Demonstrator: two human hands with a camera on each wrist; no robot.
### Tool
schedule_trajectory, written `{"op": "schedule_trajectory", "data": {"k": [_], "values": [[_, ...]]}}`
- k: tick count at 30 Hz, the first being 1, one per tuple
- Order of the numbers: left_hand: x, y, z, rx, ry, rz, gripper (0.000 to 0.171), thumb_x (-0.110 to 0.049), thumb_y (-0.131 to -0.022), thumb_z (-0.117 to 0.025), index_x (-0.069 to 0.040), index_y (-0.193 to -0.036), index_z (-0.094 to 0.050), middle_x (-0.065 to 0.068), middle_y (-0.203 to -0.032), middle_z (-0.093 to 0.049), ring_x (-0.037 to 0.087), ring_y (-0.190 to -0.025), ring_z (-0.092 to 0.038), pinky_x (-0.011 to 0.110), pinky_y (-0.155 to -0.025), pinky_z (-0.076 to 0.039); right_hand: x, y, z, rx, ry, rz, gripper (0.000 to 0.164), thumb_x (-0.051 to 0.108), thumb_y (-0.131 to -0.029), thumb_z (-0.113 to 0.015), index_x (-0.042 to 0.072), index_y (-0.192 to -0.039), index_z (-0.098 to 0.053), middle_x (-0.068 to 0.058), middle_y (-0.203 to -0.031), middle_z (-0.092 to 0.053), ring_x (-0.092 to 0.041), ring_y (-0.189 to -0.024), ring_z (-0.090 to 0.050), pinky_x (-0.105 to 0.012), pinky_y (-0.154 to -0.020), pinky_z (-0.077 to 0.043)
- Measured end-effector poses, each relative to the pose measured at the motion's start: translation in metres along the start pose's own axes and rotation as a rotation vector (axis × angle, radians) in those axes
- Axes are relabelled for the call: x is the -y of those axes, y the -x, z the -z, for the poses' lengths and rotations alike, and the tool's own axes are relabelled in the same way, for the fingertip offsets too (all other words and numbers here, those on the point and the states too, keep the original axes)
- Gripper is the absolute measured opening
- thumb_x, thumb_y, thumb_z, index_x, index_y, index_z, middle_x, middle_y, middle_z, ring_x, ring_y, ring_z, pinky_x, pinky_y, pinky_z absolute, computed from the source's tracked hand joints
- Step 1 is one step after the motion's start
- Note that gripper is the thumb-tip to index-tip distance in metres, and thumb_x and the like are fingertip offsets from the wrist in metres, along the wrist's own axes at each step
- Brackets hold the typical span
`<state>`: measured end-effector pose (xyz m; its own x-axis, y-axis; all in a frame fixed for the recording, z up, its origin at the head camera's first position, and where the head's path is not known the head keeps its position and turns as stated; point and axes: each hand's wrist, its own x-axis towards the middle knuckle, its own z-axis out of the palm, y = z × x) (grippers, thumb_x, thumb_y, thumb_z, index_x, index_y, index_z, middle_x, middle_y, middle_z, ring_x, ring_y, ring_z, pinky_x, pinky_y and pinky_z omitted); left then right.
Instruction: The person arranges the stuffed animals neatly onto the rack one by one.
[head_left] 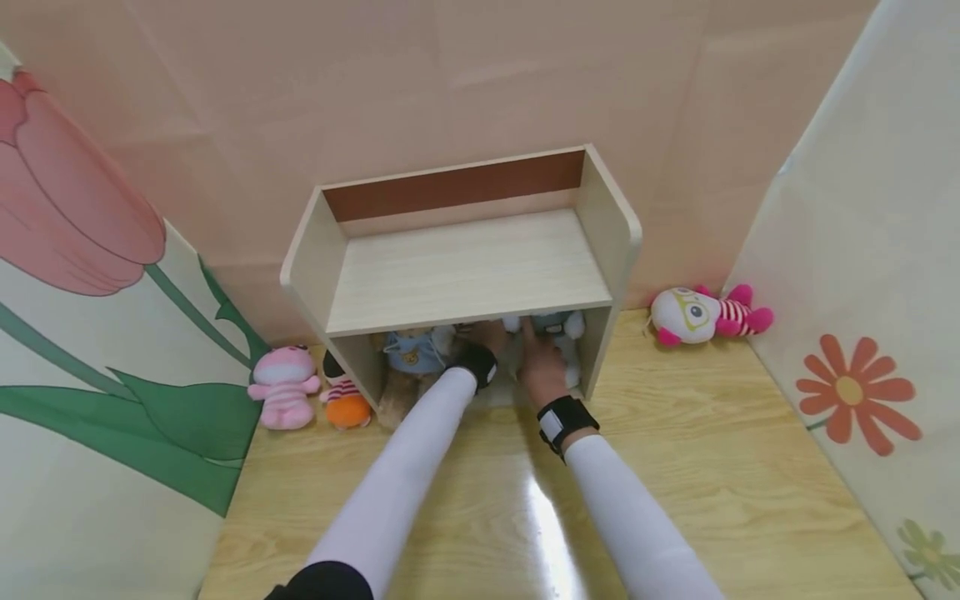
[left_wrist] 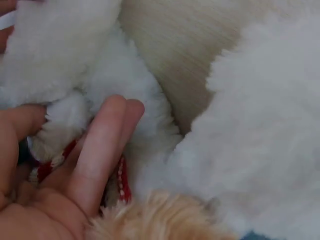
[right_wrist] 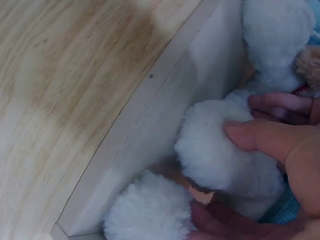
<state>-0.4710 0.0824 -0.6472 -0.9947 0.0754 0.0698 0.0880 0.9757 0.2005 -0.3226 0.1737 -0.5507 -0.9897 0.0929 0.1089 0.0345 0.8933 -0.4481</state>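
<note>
Item 1: shelf unit, pale wood grain, two tiers, standing on a wood-grain surface. Upper tier bare in the visible part.

Item 2: tan plush bear, blue top, inside the lower tier at the left; head hidden by the board above.

Item 3: white plush toy, blue-grey clothing, inside the lower tier at the right, close to the side panel; head likewise hidden.

Progress, as judged: Items 2 and 3 already lie within the unit, Item 3 under adjustment. Outside it remain a pink plush doll and an orange-bottomed doll at the left, and a glasses-wearing doll lying on its side at the right. Whether these belong to the work cannot be told.

Orientation of Item 3: apparently seated upright, front outward toward the person, long axis near vertical; a limb hangs at the right. Exact tilt obscured by the board and the hands.

Hands: right hand narrow, thumb and fingers about a white limb of Item 3. Left hand between Items 2 and 3, fingers fairly straight against white fur and red-and-white trim; whether it grips, and which toy, cannot be told.
</note>
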Motion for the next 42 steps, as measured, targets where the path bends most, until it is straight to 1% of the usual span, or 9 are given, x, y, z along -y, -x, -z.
{"op": "schedule_trajectory", "data": {"k": [7,10,15,20,25,32,36,39,42], "values": [[-0.006,0.029,0.07,0.26,0.055,0.026,0.054,-0.039,-0.097,-0.052,-0.006,-0.139,-0.057,0.02,-0.138,-0.058,0.046,-0.127,-0.053,0.068,-0.102,-0.037,-0.012,0.009,-0.019,-0.053,0.022,0.109,0.103,0.005,-0.083,-0.076,0.026,-0.161,-0.012,-0.034,-0.117,-0.054,-0.044,-0.079,-0.06,-0.053,-0.057,-0.05],[-0.002,0.037,0.085,0.333,0.163,-0.017,0.047,-0.04,-0.101,-0.047,-0.006,-0.13,-0.062,0.015,-0.116,-0.069,0.029,-0.097,-0.067,0.048,-0.089,-0.052,-0.016,0.01,-0.023,-0.055,0.003,0.14,0.107,0.004,-0.085,-0.074,0.027,-0.162,-0.004,-0.031,-0.11,-0.058,-0.041,-0.077,-0.06,-0.054,-0.061,-0.048],[0.006,0.035,0.091,0.455,0.386,-0.051,0.034,-0.035,-0.101,-0.049,-0.005,-0.105,-0.064,0.007,-0.07,-0.062,0.012,-0.045,-0.05,0.031,-0.05,-0.052,-0.017,0.005,-0.023,-0.078,-0.015,0.138,0.102,-0.002,-0.085,-0.071,0.023,-0.161,-0.009,-0.021,-0.09,-0.063,-0.034,-0.076,-0.062,-0.054,-0.062,-0.048],[0.009,0.038,0.099,0.432,0.336,-0.096,0.047,-0.04,-0.101,-0.043,-0.009,-0.129,-0.063,0.01,-0.11,-0.07,0.025,-0.093,-0.066,0.041,-0.086,-0.051,-0.007,-0.004,-0.015,-0.049,-0.022,0.095,0.088,-0.001,-0.087,-0.067,0.02,-0.158,-0.019,-0.023,-0.096,-0.065,-0.039,-0.082,-0.065,-0.057,-0.062,-0.051],[0.01,0.05,0.106,0.477,0.444,-0.1,0.074,-0.065,-0.101,-0.024,-0.019,-0.158,-0.03,0.002,-0.16,-0.036,0.022,-0.147,-0.033,0.04,-0.117,-0.031,-0.002,-0.012,-0.01,-0.02,0.04,0.043,0.083,0.003,-0.087,-0.07,0.019,-0.153,-0.023,-0.028,-0.114,-0.063,-0.046,-0.099,-0.062,-0.066,-0.075,-0.05],[0.001,0.062,0.121,0.511,0.498,-0.011,0.076,-0.072,-0.097,-0.022,-0.027,-0.159,-0.028,0.004,-0.149,-0.049,0.029,-0.111,-0.06,0.043,-0.091,-0.049,-0.009,-0.003,-0.017,-0.022,0.042,0.066,0.094,0.002,-0.087,-0.07,0.021,-0.16,-0.014,-0.029,-0.111,-0.062,-0.047,-0.096,-0.062,-0.072,-0.086,-0.044],[-0.005,0.061,0.115,0.482,0.504,-0.028,0.062,-0.055,-0.104,-0.026,-0.023,-0.157,-0.033,0.007,-0.144,-0.053,0.03,-0.087,-0.062,0.043,-0.073,-0.052,-0.011,0.007,-0.017,0.043,-0.042,0.074,0.085,0.006,-0.085,-0.07,0.013,-0.156,-0.024,-0.033,-0.122,-0.057,-0.051,-0.104,-0.059,-0.075,-0.096,-0.034],[0.006,0.031,0.055,0.317,0.349,-0.232,0.06,-0.045,-0.106,-0.018,-0.012,-0.146,-0.048,0.008,-0.128,-0.062,0.023,-0.078,-0.058,0.036,-0.064,-0.049,-0.011,0.014,-0.012,0.097,-0.07,0.073,0.08,0.013,-0.085,-0.071,0.01,-0.152,-0.028,-0.033,-0.129,-0.054,-0.051,-0.112,-0.056,-0.075,-0.1,-0.03],[0.017,0.006,0.017,0.275,0.297,-0.296,0.058,-0.048,-0.106,-0.021,-0.014,-0.137,-0.058,0.004,-0.122,-0.066,0.017,-0.094,-0.062,0.031,-0.083,-0.05,-0.008,0.018,-0.002,0.054,-0.076,0.113,0.076,0.018,-0.085,-0.072,0.005,-0.15,-0.034,-0.033,-0.129,-0.053,-0.051,-0.109,-0.058,-0.07,-0.093,-0.041]]}}
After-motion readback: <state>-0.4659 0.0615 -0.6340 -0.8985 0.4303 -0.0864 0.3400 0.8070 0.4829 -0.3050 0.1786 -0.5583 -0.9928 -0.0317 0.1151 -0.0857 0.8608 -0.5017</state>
